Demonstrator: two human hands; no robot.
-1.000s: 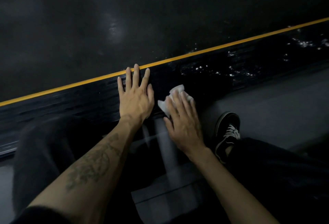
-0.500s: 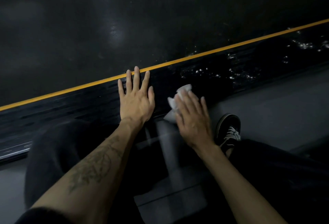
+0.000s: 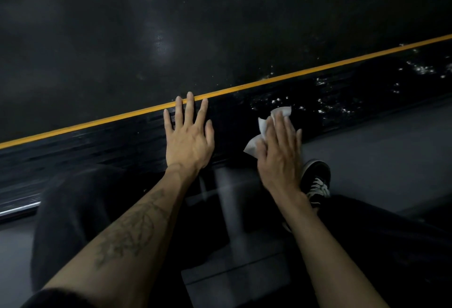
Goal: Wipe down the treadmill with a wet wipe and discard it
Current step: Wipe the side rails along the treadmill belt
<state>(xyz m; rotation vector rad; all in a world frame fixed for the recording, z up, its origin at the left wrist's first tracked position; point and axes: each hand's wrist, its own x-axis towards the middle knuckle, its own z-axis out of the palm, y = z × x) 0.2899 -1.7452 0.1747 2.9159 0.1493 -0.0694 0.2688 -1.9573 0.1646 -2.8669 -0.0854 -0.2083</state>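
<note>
right hand (image 3: 278, 151) pressing wet wipe (image 3: 263, 128) flat on treadmill (image 3: 342, 92) side rail

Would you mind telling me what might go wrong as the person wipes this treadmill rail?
The right hand only presses the crumpled white wet wipe with flat fingers, so it may slip out mid-stroke. The left hand braces flat on the black side rail, fingertips at the yellow stripe; on wet gloss it could slide onto the dark belt.

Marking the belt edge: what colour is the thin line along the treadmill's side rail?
Yellow-orange line, clearest in the head view.
</note>
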